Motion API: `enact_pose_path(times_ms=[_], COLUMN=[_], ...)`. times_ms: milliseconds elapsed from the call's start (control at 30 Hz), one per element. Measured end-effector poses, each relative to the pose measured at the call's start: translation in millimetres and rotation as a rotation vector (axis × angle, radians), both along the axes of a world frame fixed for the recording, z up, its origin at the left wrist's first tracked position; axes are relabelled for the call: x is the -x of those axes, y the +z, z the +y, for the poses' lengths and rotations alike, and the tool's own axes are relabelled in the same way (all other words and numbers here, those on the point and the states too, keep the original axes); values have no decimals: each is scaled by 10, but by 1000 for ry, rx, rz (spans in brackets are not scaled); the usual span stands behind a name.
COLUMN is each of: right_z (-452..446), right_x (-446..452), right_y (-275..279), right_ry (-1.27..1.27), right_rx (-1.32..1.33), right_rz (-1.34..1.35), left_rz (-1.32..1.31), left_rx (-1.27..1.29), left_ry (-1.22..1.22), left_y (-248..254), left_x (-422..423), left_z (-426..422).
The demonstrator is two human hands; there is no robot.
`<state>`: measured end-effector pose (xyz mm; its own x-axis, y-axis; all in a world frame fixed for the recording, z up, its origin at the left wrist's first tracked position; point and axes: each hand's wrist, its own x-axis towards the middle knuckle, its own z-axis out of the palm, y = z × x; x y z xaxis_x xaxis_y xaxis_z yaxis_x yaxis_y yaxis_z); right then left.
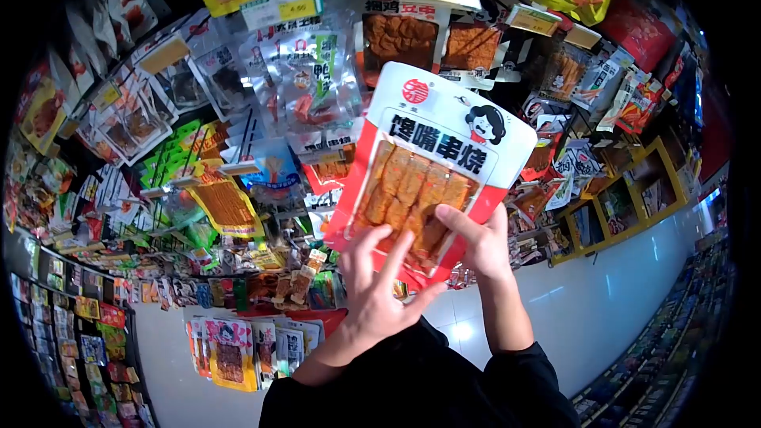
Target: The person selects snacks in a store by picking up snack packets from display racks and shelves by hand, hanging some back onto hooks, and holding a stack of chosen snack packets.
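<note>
A red and white snack packet (428, 166) with a clear window showing brown skewered pieces is tilted in front of me. My right hand (482, 250) grips its lower right edge, thumb on the front and the other fingers hidden behind. My left hand (376, 289) is over the packet's lower left part, fingers apart and stretched toward the window. Whether those fingertips press on the packet is hard to tell. Behind it hang clear and silver vacuum packs (305, 83) and a dark-windowed packet (400, 36).
Hanging snack packets fill the rack ahead, with price tags (281, 8) on its rails. A yellow rack (622, 206) stands to the right. More packets (230, 353) stand low on the left, above the pale floor (626, 277). Further stocked shelves (87, 333) line the lower left.
</note>
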<state>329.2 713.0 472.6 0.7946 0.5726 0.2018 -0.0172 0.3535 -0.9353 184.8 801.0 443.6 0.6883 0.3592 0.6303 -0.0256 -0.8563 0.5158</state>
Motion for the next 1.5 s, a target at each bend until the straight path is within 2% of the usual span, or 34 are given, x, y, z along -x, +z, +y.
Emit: enact_pose_path(times_ms=[33, 133, 167, 200, 267, 333, 400, 467, 533, 800, 833, 933, 967, 1067, 1100, 1200, 1333, 1400, 1467, 1500], right_z=[-79, -146, -134, -139, -111, -189, -159, -148, -128, -360, -431, -669, -719, -907, -956, -1135, -1318, -1459, -1600, -1656], right_x=[-35, -39, -4, 14, 66, 114, 278, 306, 467, 936, 976, 1120, 1235, 1505, 1647, 1863, 2336, 2453, 2560, 2574], right_y=[-18, -127, -177, -225, -431, -745, -971, -1081, -1191, -914, -943, -1064, -1100, -1314, -1325, -1421, -1337, -1347, -1344, -1350], right_ry=[39, 92, 75, 120, 197, 300, 404, 465, 492, 491, 500, 500, 507, 531, 498, 537, 555, 508, 475, 446], right_rx=[57, 78, 123, 161, 122, 155, 125, 154, 210, 306, 306, 375, 356, 358, 382, 543, 358, 400, 335, 328], right_rz=[65, 110, 120, 135, 117, 164, 258, 314, 288, 145, 156, 193, 211, 255, 275, 273, 401, 430, 478, 454], left_rz=[-124, -193, -171, -206, -31, 14, -93, -9, -58, -234, -145, -109, -75, -104, -243, -211, -172, -207, -158, -129], left_rx=[69, 212, 230, 393, 848, 1115, 908, 1036, 1051, 1028, 1085, 989, 1071, 1139, 1113, 1132, 1268, 1182, 1233, 1154], left_ry=[40, 230, 218, 164, -31, -143, -96, -19, 20, 39, 15, 17, -8, 14, 40, 33, 7, -4, -80, -69], left_y=[-117, -295, -342, -452, -449, -560, -991, -979, -1124, -969, -929, -889, -887, -1152, -1224, -1216, -1134, -1177, -1199, -1162], left_x=[-19, 63, 128, 157, 365, 616, 738, 862, 1080, 1521, 1632, 1903, 1998, 2214, 2256, 2564, 2893, 2959, 3018, 3007], left_z=[54, 248, 333, 377, 376, 283, 128, -4, -105, -462, -513, -713, -770, -978, -1064, -1277, -1532, -1617, -1653, -1648])
